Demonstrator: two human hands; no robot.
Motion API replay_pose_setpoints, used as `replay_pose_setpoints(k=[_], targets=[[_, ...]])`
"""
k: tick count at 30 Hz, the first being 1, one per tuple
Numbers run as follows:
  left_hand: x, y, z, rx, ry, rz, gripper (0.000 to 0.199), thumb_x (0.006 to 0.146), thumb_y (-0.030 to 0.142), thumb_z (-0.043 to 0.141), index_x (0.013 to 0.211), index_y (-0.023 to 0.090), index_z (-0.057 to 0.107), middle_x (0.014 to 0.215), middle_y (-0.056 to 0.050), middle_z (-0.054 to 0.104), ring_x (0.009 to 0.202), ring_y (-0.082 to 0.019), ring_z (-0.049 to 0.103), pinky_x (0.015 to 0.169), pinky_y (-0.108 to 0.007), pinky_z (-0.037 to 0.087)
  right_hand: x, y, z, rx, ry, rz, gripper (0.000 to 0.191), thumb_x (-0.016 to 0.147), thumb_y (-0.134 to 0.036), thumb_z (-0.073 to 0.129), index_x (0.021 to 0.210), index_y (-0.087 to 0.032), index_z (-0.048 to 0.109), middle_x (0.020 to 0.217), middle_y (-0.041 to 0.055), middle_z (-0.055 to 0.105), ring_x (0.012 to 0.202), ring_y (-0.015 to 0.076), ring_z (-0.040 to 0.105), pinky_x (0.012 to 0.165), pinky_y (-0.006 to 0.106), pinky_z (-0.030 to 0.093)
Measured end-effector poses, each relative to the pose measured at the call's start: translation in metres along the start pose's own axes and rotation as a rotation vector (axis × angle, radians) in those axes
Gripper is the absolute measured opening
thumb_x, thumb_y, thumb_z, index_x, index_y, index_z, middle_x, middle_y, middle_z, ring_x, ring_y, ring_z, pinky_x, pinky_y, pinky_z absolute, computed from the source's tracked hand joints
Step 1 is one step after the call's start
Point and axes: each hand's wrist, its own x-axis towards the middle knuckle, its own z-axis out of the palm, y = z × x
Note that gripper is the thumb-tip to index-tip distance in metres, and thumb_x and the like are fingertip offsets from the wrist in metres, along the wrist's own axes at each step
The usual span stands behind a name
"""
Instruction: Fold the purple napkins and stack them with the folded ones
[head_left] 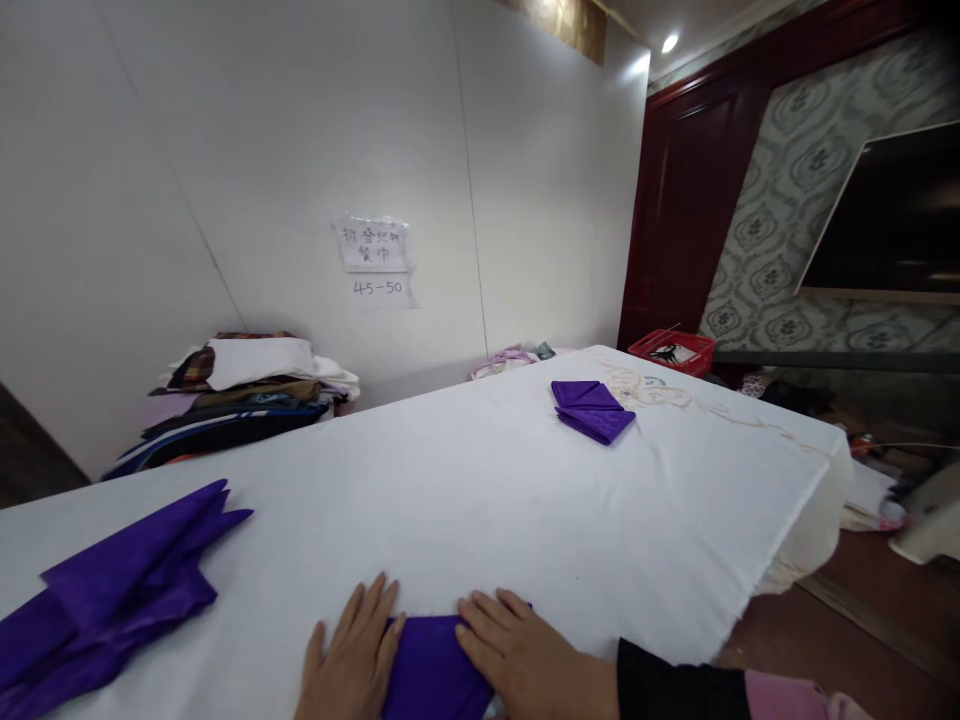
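Observation:
A folded purple napkin (429, 668) lies flat on the white-covered table (420, 500) at the bottom middle, its near part cut off by the picture's edge. Along its left side rests my left hand (352, 650), fingers stretched out and thumb touching the cloth. My right hand (517, 645) lies flat over the napkin's right side, fingers extended, with a dark cuff at the wrist. At the left, loose purple napkins (127, 590) are spread in a rumpled heap. Farther back on the right sit folded purple napkins (594, 410), partly overlapping.
A stack of folded clothes (247, 395) stands behind the table's far left edge, against a white wall bearing a handwritten paper sign (377, 262). A red basket (673, 352) is beyond the far right corner. The tablecloth hangs over the right edge.

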Motion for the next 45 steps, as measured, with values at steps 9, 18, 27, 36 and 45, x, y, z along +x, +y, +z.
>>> replay_pose_setpoints(k=[9,18,27,36,45], targets=[[0.007,-0.02,0.005,-0.167,0.197,-0.023,0.037,0.083,0.033,0.035,0.105,0.024,0.064,0.12,-0.002,0.06,0.117,-0.022,0.048,0.1,-0.044,0.035,0.001,0.003,0.008,-0.054,0.029,-0.004,0.069,0.087,-0.053,0.038,0.142,-0.016,0.019,0.144,0.0131,0.027,0.131,0.029,0.026,0.105,0.047,0.026],[0.003,-0.012,-0.013,-0.391,0.339,0.049,0.029,0.081,0.043,0.043,0.071,0.025,0.063,0.073,-0.001,0.064,0.074,-0.02,0.06,0.074,-0.037,0.048,-0.002,0.002,0.0,-0.027,-0.005,-0.037,0.07,0.088,-0.057,0.031,0.142,-0.014,0.016,0.147,0.0124,0.023,0.133,0.0279,0.02,0.106,0.046,0.023],[0.004,-0.018,-0.01,-0.409,0.337,-0.026,0.029,0.08,0.042,0.043,0.069,0.024,0.062,0.074,-0.002,0.063,0.074,-0.021,0.059,0.075,-0.038,0.047,-0.001,-0.001,-0.012,0.144,-0.074,-0.002,0.072,0.087,-0.058,0.03,0.143,-0.015,0.015,0.148,0.013,0.019,0.135,0.0286,0.015,0.108,0.049,0.015],[-0.001,-0.017,-0.018,-0.369,0.264,0.037,0.033,0.082,0.048,0.041,0.075,0.025,0.062,0.077,-0.002,0.063,0.079,-0.021,0.057,0.078,-0.037,0.043,0.0,-0.006,-0.021,0.198,-0.096,0.036,0.072,0.086,-0.059,0.034,0.142,-0.015,0.019,0.147,0.0134,0.02,0.135,0.028,0.015,0.109,0.048,0.013],[-0.003,-0.014,-0.025,-0.221,0.186,-0.085,0.034,0.084,0.045,0.036,0.069,0.022,0.056,0.074,-0.003,0.058,0.076,-0.022,0.053,0.074,-0.036,0.039,-0.002,-0.009,-0.025,0.254,-0.097,0.06,0.077,0.083,-0.063,0.036,0.142,-0.015,0.02,0.148,0.0125,0.018,0.135,0.0273,0.014,0.11,0.046,0.009]])
